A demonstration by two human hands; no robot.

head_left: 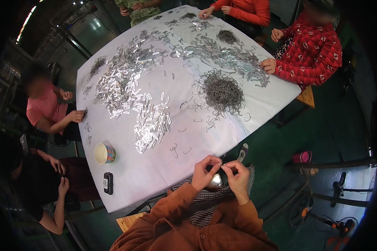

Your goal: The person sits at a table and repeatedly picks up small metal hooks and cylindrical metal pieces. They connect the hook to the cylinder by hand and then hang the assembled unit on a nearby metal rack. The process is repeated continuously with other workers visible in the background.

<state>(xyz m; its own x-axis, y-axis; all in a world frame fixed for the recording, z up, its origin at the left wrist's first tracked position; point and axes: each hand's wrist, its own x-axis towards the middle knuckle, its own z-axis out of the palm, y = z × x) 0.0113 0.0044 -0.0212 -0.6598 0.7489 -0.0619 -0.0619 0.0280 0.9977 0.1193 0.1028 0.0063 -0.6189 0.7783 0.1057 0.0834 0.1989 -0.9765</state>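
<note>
My left hand (pixel 205 172) and my right hand (pixel 237 178) meet just off the table's near edge, above my lap. Both are closed in a pinch, fingertips almost touching. Whatever lies between them is too small to make out. A shiny, pale object (pixel 215 181) shows below, between my wrists. On the table ahead lie a few loose curved wire hooks (pixel 174 149). Farther right is a tangled heap of dark wire hooks (pixel 223 92). Short, shiny metal strips (pixel 153 123) lie in a heap to the left of it.
The white-covered table (pixel 155 167) also bears a paper cup (pixel 104 154), a small black case (pixel 108 183) and more strips (pixel 226 56). Co-workers sit around it, one in a pink shirt (pixel 42 111), another in a red patterned jacket (pixel 312 54). A pink bucket (pixel 302 157) stands at right.
</note>
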